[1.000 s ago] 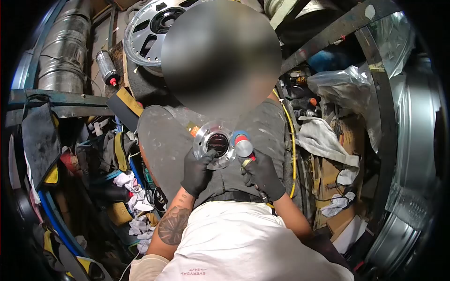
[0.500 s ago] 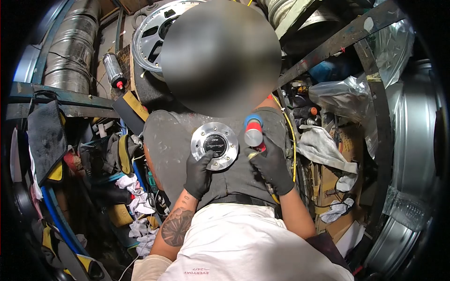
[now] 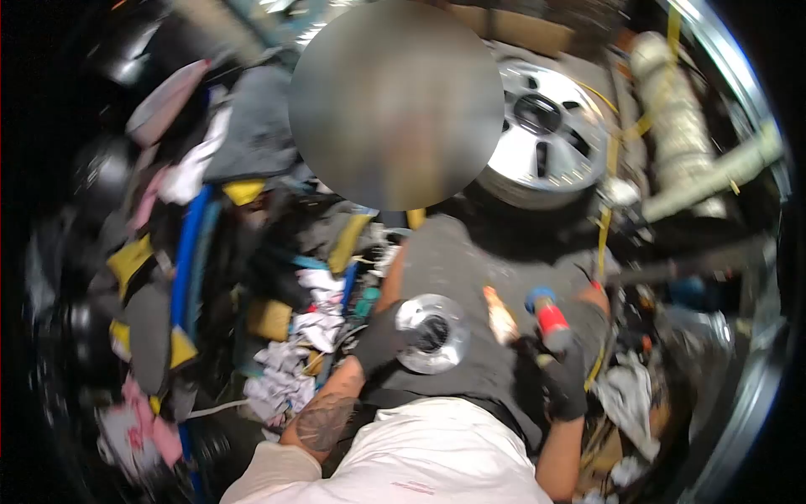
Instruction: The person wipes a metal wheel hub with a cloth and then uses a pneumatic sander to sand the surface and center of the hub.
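- Left hand [image 3: 379,343] — black glove, fingers curled on the rim of the round polished metal disc [image 3: 431,333], which you held against your dark, dusty apron [image 3: 470,277].
- Right hand [image 3: 561,380] — black glove, fingers wrapped round 1 cylindrical tool [image 3: 547,319], red band, blue cap.
- Advice: you needed a firm rim grip, tool clear of the disc's face.
- Frame blurred; finer texture unreadable.

A: What does your left hand [image 3: 382,338] hold?
B: You grip a round metal disc [image 3: 432,333] at its edge, black glove on.
A: And your right hand [image 3: 561,380]?
B: You hold a red-and-blue tool [image 3: 548,317], beside a silver wheel rim [image 3: 550,134].
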`<state>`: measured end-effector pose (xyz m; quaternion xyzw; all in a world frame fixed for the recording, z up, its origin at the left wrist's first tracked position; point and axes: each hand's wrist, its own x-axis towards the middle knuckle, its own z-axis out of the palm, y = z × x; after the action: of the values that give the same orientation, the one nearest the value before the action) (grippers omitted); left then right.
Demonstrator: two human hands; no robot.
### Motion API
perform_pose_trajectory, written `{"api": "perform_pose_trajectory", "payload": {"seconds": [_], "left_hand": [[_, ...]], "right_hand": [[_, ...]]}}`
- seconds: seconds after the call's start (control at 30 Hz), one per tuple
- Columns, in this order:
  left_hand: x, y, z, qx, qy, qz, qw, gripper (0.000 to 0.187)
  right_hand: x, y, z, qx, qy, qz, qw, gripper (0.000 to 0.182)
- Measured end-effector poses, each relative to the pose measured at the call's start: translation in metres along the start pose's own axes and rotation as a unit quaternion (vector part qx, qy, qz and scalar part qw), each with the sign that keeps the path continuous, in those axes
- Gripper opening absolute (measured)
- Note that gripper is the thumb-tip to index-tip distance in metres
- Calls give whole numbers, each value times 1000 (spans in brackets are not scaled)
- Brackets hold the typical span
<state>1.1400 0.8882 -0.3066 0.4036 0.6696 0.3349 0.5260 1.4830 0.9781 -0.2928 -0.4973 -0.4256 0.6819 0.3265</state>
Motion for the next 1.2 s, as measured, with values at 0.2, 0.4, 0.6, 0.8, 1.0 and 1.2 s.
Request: {"api": "perform_pose_trajectory", "payload": {"seconds": [0.2, 0.4, 0.6, 0.8, 1.0, 1.2], "left_hand": [[-3, -11, -6, 265, 45, -35, 963, 77], [-55, 50, -38, 276, 121, 25, 953, 66], [-186, 165, -103, 321, 378, 178, 850, 16], [-314, 158, -201, 542, 685, -207, 441, 42], [-392, 35, -338, 644, 342, -190, 657, 34], [-409, 84, -330, -86, 528, 266, 802, 44]], "right_hand": [[16, -5, 35, -190, -87, 5, 978, 33], [33, 24, 11, -208, -92, -37, 973, 44], [-25, 13, -21, -427, -40, -195, 882, 45], [-69, -28, -30, -622, -178, 170, 743, 96], [-49, -25, -61, -627, -261, 45, 733, 52], [-32, -23, -75, -590, -273, -22, 760, 39]]}}
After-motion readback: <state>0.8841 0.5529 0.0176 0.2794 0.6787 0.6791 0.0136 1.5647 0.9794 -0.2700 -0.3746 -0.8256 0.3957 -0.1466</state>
